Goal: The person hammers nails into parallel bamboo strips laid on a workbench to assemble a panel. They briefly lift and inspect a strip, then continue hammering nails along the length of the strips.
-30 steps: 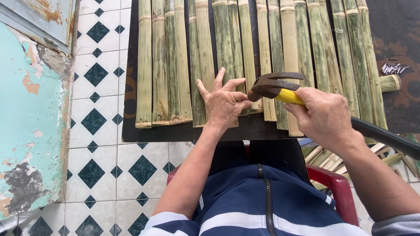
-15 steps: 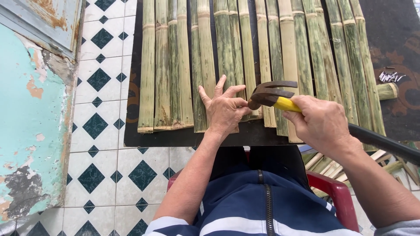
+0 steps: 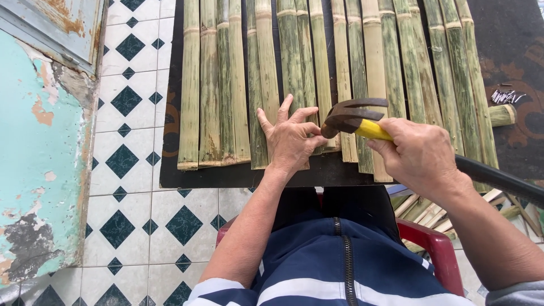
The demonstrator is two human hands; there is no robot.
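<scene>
Since half a second ago you have brought the hammer point(image 3: 352, 116) down a little, so its rusty head now sits just right of your left hand's fingertips; a second ago it was higher and further right.

The far ends of the bamboo slats point(image 3: 294, 73) run off the top edge, and whatever your fingers pinch against the slat is too small to make out. The hammer's handle disappears inside your right fist.

Your left hand point(image 3: 290, 137) lies palm down on the slats near their close ends, fingers spread toward 12 o'clock, thumb and forefinger drawn together at 3 o'clock beside the hammer head. Your right hand point(image 3: 420, 154) is closed around the yellow handle, head pointing to 9 o'clock.

I count roughly sixteen slats side by side on the dark board point(image 3: 170, 170), one hammer, and a small heap of nails point(image 3: 506, 96) at 2 o'clock, too fine to count.
</scene>
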